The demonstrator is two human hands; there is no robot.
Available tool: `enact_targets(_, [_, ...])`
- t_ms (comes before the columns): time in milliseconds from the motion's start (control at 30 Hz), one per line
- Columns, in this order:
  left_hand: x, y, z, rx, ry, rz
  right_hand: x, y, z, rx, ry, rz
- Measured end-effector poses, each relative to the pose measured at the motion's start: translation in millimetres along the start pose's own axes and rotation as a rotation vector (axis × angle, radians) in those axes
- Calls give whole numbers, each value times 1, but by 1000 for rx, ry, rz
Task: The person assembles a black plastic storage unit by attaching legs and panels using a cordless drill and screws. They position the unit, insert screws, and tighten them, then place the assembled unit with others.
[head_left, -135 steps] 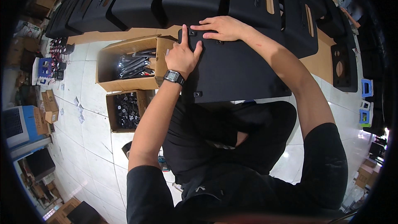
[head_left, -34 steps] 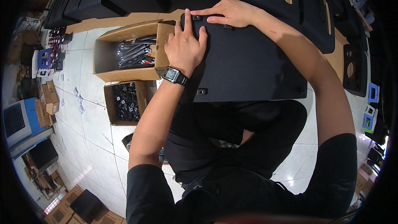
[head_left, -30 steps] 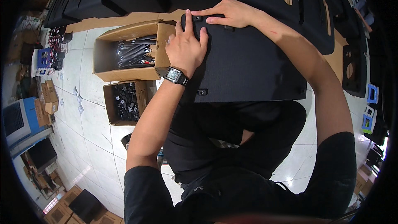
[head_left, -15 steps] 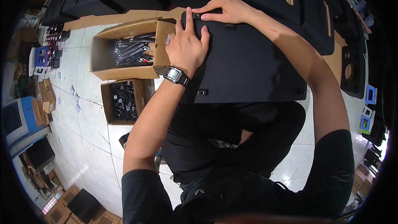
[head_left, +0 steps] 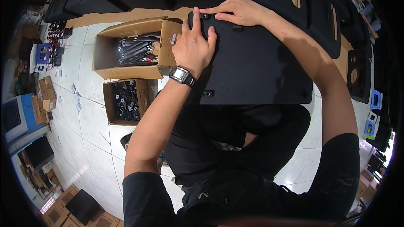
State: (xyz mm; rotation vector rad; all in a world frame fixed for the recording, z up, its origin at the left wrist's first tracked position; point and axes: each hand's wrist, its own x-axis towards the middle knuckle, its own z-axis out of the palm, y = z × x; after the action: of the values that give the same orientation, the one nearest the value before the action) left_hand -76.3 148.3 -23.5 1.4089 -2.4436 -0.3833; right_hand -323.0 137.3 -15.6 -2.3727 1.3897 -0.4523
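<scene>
A pale logo (head_left: 203, 195) sits on the black shirt (head_left: 248, 199), dark print (head_left: 54, 216) on cardboard boxes (head_left: 64, 202); the wristwatch display (head_left: 180, 74) is unreadable.

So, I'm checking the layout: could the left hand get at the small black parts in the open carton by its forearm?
Probably yes: the left hand lies on the black panel nearby, and the open carton has nothing covering its small black parts.

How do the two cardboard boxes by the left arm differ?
Size: the upper box is larger; the lower box is smaller.
Contents: the upper box holds long black strips; the lower box holds small black pieces, many with pale square faces.
Shared: both are brown, open-topped and on the white tiled floor.
</scene>
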Motion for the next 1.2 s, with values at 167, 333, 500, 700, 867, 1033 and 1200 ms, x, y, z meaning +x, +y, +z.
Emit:
enact_targets(167, [0,-1,3,-15,4,-6,-1,-5,-7,-16,-84,60])
enact_targets(333, [2,3,1,-61,-36,-9,-8,1,1,-19,76,-41])
enact_targets(500, [-1,2,-12,-77,-107,-22,-37,-27,-8,165,512,237])
enact_targets(700, [2,-14,9,-66,-18,149,-77,-63,8,14,356,336])
enact_targets(867, [2,0,8,-51,-101,33,-97,-79,11,166,436,379])
enact_targets(1033, [2,-17,12,-23,-27,55,-152,-76,-17,471,490,434])
enact_targets(1200, [-3,-5,10,-33,-62,6,-249,-21,-52,151,713,739])
